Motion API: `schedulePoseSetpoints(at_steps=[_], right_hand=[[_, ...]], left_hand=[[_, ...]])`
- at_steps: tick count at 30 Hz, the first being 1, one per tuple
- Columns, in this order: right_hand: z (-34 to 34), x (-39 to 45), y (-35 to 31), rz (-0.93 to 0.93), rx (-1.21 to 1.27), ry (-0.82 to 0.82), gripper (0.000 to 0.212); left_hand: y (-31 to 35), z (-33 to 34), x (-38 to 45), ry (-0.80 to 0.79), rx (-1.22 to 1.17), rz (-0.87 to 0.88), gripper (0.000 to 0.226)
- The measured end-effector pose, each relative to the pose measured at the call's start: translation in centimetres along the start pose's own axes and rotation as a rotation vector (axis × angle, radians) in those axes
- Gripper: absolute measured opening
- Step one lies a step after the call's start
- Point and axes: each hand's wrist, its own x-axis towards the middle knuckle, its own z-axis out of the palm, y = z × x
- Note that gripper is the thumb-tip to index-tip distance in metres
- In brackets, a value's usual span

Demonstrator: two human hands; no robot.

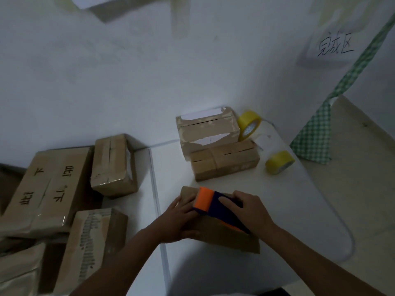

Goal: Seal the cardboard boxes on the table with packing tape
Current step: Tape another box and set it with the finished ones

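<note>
A small cardboard box [226, 233] lies on the white table [277, 199] in front of me. My left hand [181, 218] holds the box at its left end, fingers curled over its edge. My right hand [248, 210] grips an orange and dark blue tape dispenser [215, 208] that lies on top of the box, its orange end toward the far left corner. Two taped boxes sit beyond: one [224, 161] low in front, one [207, 129] behind it.
Two yellow tape rolls [249, 124] [279, 161] lie at the back right of the table. To the left, several cardboard boxes [113, 165] [49, 189] [92, 242] are piled. A green checked cloth [314, 135] hangs at the right. A handwritten paper sign [333, 48] is on the wall.
</note>
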Motion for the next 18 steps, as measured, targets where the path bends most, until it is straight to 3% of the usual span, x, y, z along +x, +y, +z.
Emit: schedulePoseSetpoints(at_steps=[3, 5, 8, 11, 14, 18], right_hand=[[0.2, -0.6, 0.0, -0.024, 0.003, 0.021, 0.051], [0.2, -0.8, 0.3, -0.031, 0.008, 0.042, 0.056], [0.3, -1.0, 0.5, -0.03, 0.03, 0.072, 0.054], [0.2, -1.1, 0.7, -0.042, 0.044, 0.068, 0.049], [0.0, -1.3, 0.6, -0.045, 0.062, 0.053, 0.048], [-0.2, -1.5, 0.3, -0.047, 0.051, 0.034, 0.042]], left_hand=[[1.3, -1.0, 0.0, 0.21, -0.238, 0.012, 0.044], [3.0, -2.1, -0.3, 0.346, -0.452, -0.213, 0.032], [5.3, -3.7, -0.4, 0.299, -1.081, -0.646, 0.038], [5.8, -4.3, -0.1, 0.277, -1.559, -0.779, 0.048], [5.7, -4.8, -0.1, 0.324, -1.625, -0.791, 0.049], [6.0, -5.3, -0.2, 0.342, -1.66, -0.769, 0.033]])
